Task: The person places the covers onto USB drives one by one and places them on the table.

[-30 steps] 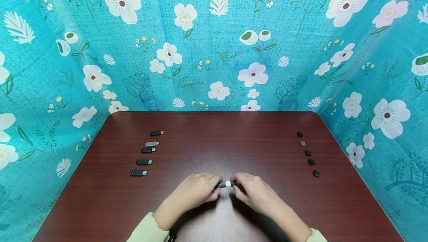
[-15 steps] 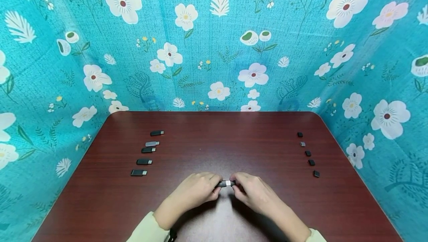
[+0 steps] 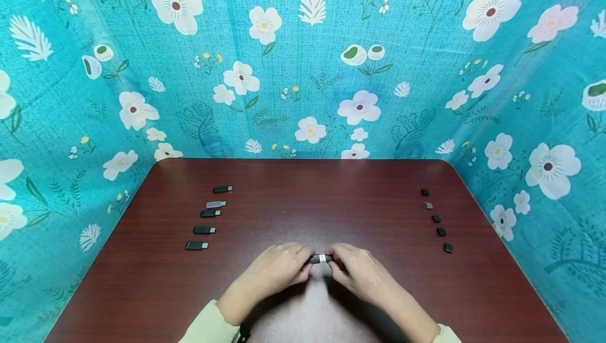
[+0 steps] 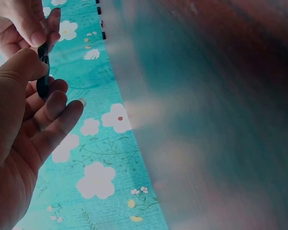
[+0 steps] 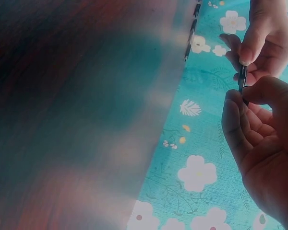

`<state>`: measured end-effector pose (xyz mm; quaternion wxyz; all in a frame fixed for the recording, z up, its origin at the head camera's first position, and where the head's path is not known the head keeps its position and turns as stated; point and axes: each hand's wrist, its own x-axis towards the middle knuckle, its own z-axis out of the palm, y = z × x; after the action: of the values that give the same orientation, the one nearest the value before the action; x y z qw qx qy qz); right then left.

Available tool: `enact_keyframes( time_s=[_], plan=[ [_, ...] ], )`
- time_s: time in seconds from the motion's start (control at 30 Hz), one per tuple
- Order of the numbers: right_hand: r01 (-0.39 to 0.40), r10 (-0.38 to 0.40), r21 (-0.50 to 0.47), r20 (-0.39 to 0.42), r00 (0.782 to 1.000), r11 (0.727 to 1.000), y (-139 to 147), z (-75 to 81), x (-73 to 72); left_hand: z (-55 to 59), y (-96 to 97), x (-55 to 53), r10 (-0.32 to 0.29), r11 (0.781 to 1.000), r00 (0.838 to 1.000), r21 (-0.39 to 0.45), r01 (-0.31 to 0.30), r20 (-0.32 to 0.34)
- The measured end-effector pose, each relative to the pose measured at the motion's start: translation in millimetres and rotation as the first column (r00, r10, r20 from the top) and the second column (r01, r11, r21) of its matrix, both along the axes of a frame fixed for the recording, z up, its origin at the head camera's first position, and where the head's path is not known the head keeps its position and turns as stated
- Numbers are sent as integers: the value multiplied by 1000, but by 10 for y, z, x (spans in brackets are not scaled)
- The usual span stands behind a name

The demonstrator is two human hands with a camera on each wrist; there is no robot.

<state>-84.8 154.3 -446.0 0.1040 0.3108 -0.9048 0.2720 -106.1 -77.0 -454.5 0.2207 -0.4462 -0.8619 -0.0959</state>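
In the head view, my left hand (image 3: 281, 265) pinches a black USB flash drive (image 3: 314, 260) between thumb and fingers near the front middle of the table. Its silver connector (image 3: 322, 259) points right, toward my right hand (image 3: 361, 270). That hand pinches a small black cap (image 3: 329, 259) at the connector's end, in line with the drive. Fingertips cover most of the cap. From the left wrist, the dark drive (image 4: 43, 84) shows under the left thumb, with the right fingers at its far end. The right wrist view shows the drive (image 5: 243, 75) spanning both hands.
Several capless flash drives (image 3: 204, 230) lie in a column on the left of the dark red table (image 3: 303, 190). Several small caps (image 3: 436, 219) form a matching column on the right. A turquoise flowered cloth (image 3: 284, 69) surrounds the table's back and sides.
Both hands stay almost in place with the drive and cap. Slightly less of the silver connector shows between them than one second ago.
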Motion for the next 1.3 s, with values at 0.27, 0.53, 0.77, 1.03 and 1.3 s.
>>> enact_keyframes(
  time_s=[0.27,0.53,0.77,1.03,1.3],
  plan=[
    [0,1,-40,27,1000,999,10,10,-1,24,2,-5,-9,1000,1000,22,9,0],
    [-23,33,-144,67,997,989,38,2,-17,40,-5,-14,-36,998,999,52,37,-14],
    [4,8,-139,83,996,990,35,15,-21,48,13,-17,-36,997,999,61,37,-16],
    [33,-24,-126,74,997,992,66,32,-40,58,20,-28,-37,997,999,62,38,-17],
    [15,-3,-144,84,996,990,89,19,-42,57,32,-32,-38,997,999,59,39,-16]
  ],
)
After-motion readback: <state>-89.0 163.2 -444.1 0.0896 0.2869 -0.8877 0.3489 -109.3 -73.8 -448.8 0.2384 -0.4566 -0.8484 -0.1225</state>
